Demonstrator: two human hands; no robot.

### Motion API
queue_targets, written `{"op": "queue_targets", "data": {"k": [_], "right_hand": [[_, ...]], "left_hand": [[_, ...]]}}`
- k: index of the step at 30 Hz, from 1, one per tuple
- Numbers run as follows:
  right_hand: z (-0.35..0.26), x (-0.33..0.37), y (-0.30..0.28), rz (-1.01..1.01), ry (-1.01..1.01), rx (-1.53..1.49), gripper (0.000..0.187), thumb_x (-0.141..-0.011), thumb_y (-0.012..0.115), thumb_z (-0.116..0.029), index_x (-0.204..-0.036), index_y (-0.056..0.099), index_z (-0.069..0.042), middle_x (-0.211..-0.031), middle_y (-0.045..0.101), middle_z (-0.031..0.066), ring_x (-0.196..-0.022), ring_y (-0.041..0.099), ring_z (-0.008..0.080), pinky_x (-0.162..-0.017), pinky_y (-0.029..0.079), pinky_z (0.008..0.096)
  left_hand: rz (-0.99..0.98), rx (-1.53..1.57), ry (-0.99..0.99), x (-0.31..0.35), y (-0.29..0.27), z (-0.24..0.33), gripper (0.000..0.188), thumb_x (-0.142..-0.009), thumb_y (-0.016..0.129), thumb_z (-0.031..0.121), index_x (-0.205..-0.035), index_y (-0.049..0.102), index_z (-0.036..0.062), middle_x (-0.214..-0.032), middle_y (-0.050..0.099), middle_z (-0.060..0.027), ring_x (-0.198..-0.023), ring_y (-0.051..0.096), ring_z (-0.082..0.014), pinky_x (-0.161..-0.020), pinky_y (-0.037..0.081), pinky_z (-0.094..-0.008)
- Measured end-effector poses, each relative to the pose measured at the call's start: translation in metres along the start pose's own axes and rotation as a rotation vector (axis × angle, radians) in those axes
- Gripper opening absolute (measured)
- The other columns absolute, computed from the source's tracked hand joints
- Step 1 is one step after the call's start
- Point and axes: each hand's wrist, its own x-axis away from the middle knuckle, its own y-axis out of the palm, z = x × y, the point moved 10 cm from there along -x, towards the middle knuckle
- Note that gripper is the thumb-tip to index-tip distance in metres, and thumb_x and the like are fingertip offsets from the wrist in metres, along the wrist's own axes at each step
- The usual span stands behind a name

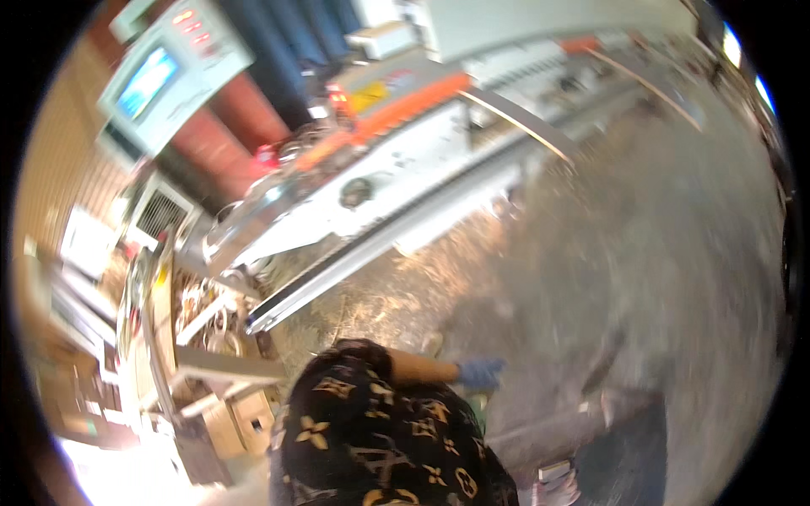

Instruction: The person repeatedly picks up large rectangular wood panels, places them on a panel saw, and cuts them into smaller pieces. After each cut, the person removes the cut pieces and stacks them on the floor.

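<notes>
The picture is smeared by motion. My left arm, in a black short sleeve with a light pattern, reaches across the front of my body toward the right. My left hand wears a blue glove and hangs over the grey floor. Its fingers are too blurred to show whether they are open or closed. A greenish patch lies just below the glove, too unclear to name. My right hand does not show. Nearest ahead of the hand is a long machine with white, grey and orange parts and a pale rail along its front.
Two narrow flat boards jut from the machine's front. A control cabinet with a lit screen stands at the far left. A wooden cart holds loose scraps, with cardboard boxes below. A dark panel lies at the lower right.
</notes>
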Motion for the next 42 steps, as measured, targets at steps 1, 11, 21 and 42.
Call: {"op": "queue_targets", "data": {"k": [1,11,21,42], "right_hand": [[-0.057,-0.033,-0.074,0.262,-0.137,0.033,0.079,-0.063,0.05,-0.082,-0.104,0.061,-0.015,-0.07,0.059,-0.002,-0.055,0.056,0.0175,-0.056,0.042,0.0346],[-0.373,-0.158,-0.177,0.024,-0.668,-0.728,0.091,-0.051,0.077,-0.03,-0.128,0.04,0.0,-0.113,0.05,0.0222,-0.1,0.051,0.039,-0.084,0.043,0.0453],[-0.548,-0.219,-0.191,-0.032,-0.972,-0.656,0.083,-0.055,0.077,-0.037,-0.124,0.045,-0.004,-0.114,0.052,0.0208,-0.097,0.052,0.0401,-0.083,0.043,0.0478],[-0.824,-0.305,-0.186,-0.184,-0.753,-0.418,0.084,-0.058,0.073,-0.053,-0.131,0.045,-0.022,-0.103,0.055,0.0169,-0.098,0.052,0.0315,-0.095,0.034,0.0446]], "left_hand": [[-0.1,0.115,0.002,0.005,0.025,0.011,0.063,-0.08,0.064,0.035,-0.131,0.042,0.0055,-0.128,0.047,-0.0171,-0.115,0.048,-0.0272,-0.1,0.036,-0.0403],[0.507,1.088,0.234,0.026,-0.08,-0.061,0.051,-0.086,0.059,0.039,-0.122,0.05,0.0039,-0.111,0.058,-0.0068,-0.099,0.054,-0.0153,-0.082,0.048,-0.0307],[0.933,1.254,0.094,0.206,-0.393,-0.196,0.055,-0.082,0.05,0.062,-0.1,0.062,0.0108,-0.084,0.066,-0.0018,-0.068,0.061,-0.0127,-0.059,0.05,-0.0274],[1.109,1.52,0.132,0.125,-0.568,-0.352,0.046,-0.084,0.061,0.033,-0.112,0.052,-0.002,-0.1,0.061,-0.0093,-0.086,0.056,-0.0196,-0.077,0.045,-0.0332]]}}
